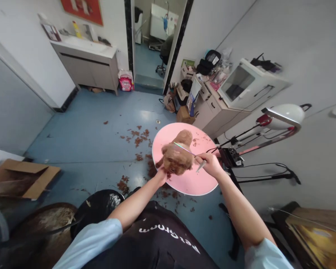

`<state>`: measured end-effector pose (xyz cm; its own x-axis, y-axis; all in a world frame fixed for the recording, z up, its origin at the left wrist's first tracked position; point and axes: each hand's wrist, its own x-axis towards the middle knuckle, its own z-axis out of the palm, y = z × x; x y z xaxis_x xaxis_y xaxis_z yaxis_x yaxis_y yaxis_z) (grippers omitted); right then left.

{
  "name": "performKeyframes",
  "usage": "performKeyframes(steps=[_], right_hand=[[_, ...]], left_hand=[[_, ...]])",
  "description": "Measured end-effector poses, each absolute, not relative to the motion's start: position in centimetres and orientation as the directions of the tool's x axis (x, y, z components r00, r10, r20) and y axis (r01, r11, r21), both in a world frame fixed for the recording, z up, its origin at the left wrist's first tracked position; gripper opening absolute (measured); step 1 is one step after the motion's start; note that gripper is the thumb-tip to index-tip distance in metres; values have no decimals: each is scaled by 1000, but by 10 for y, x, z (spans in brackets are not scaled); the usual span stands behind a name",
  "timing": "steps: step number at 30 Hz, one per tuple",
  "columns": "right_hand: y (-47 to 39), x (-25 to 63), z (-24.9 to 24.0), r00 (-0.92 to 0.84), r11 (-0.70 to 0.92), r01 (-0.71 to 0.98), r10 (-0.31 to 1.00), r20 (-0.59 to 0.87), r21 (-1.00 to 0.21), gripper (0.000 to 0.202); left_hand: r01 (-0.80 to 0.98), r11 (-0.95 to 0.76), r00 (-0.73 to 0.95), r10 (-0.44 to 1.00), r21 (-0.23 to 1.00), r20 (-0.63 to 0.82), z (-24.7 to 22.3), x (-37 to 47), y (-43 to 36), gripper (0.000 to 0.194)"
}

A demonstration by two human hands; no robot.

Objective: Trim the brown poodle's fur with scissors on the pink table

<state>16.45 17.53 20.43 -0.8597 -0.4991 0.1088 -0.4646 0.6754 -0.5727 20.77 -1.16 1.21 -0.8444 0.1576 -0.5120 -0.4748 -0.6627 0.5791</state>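
A curly brown dog (177, 155) is on the round pink grooming table (204, 183), its head towards me. My left hand (162, 176) is at the dog's chin, its fingers partly hidden under the muzzle and seemingly closed on it. Beside the dog's head, my right hand (210, 163) is closed around two tools. One is a thin iridescent comb (184, 148), seen nearly edge-on and lying across the dog's neck or back. A grey pointed blade (201, 166), apparently of scissors, sticks out below the same hand, pointing down and left.
Brown hair clippings (140, 138) litter the blue floor and the tabletop. At the table's right are a black control box (231, 157) and a lamp-like white device (285, 114) on an arm. A black bin (100, 203) and a cardboard box (25, 177) stand left.
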Motion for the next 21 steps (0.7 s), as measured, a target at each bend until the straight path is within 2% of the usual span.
performKeyframes(steps=[3, 7, 9, 11, 14, 15, 18, 19, 21], right_hand=[[177, 167, 199, -809, 628, -450, -588, -8, -635, 36], [180, 169, 191, -932, 649, -285, -359, 47, -706, 39], [180, 171, 189, -916, 629, -239, -399, -44, -740, 40], [180, 171, 188, -901, 599, -169, -415, -122, -783, 42], [181, 170, 188, -972, 601, -86, -225, -65, -795, 42], [181, 168, 187, -972, 607, -76, -220, -76, -791, 42], [185, 164, 181, -901, 534, -27, -379, -211, -845, 40], [187, 162, 179, -905, 477, 4, -373, -207, -879, 42], [189, 158, 175, -960, 391, 47, -235, -150, -919, 43]], left_hand=[[-392, -537, -893, 28, 747, -449, 2, 228, -20, 26], [-272, -412, -962, 110, 870, -249, 8, 248, -27, 28], [-225, -349, -974, 86, 910, -208, 15, 250, -26, 30], [-217, -319, -975, 27, 922, -220, 21, 250, -24, 32], [-222, -336, -972, 7, 915, -233, 30, 250, -24, 32], [-222, -346, -973, 15, 912, -231, 34, 252, -24, 31], [-242, -377, -970, 64, 894, -236, 43, 258, -24, 25], [-255, -388, -966, 73, 886, -247, 45, 260, -24, 25], [-278, -412, -959, 65, 868, -276, 49, 263, -23, 26]])
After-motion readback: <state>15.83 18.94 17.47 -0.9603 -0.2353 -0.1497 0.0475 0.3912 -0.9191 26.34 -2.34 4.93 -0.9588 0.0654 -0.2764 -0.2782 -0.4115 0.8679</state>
